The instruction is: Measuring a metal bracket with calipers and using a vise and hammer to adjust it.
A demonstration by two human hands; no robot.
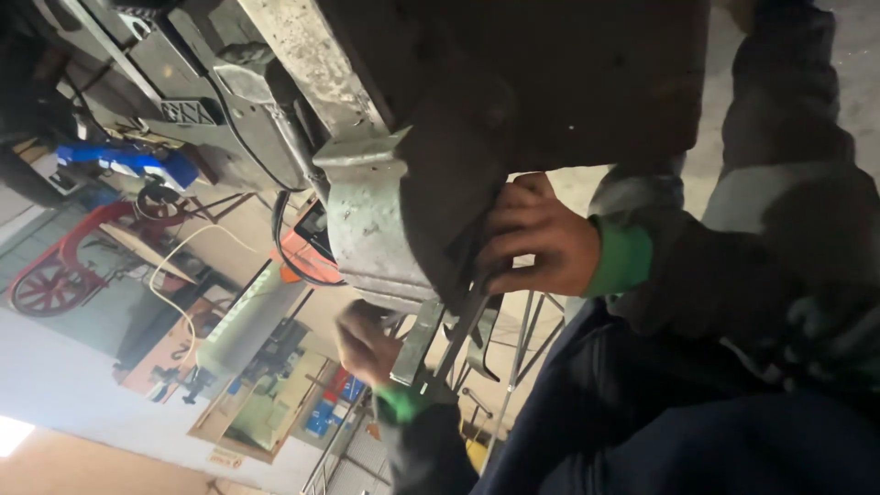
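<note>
We see both hands at work under a heavy grey metal machine [367, 220] that fills the upper middle of the frame. The hand higher in the frame, which we take for the right hand [536, 243], is curled against the dark side of the machine's body, its fingers closed over the top of a thin metal rod [463, 330] that slants down toward the lower middle. The lower one, taken for the left hand [365, 344], sits just beneath the grey casting beside a flat metal strip [417, 344]; its fingers are bent, but we cannot tell whether they actually grip the strip. In our judgement the work is midway: rod and strip are in place against the machine and held there, and nothing shows them fastened yet. A red wheeled machine [64, 266] stands at the left edge.
</note>
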